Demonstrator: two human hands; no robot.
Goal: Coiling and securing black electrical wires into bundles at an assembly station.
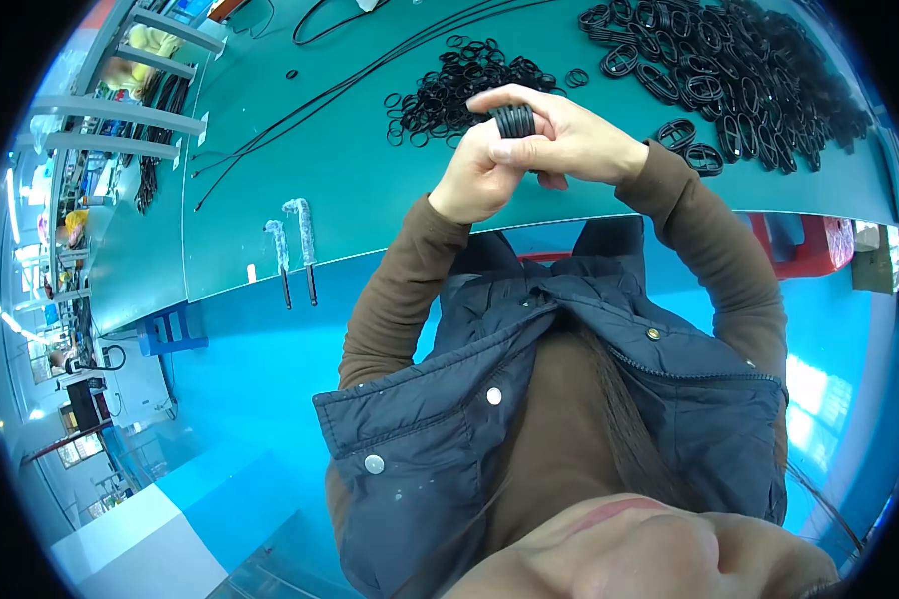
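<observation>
A tight stack of thin black rings [514,121] is bunched between my two hands, over the near side of the green table. My left hand [477,178] is closed, and the rings seem to sit around its fingers, though which ones I cannot tell. From the right, my right hand [579,138] reaches over with its index finger along the top of the stack and its thumb below, closed against the rings. Just beyond the hands lies a loose pile of similar black rings [440,95], partly hidden by my right hand.
Many coiled black cables [739,85] cover the table's [340,205] far right. Long black cables [370,72] run diagonally at the left. Two dark-handled tools with wrapped heads [301,235] lie at the near left edge. A red plastic container [804,255] stands below the table at right.
</observation>
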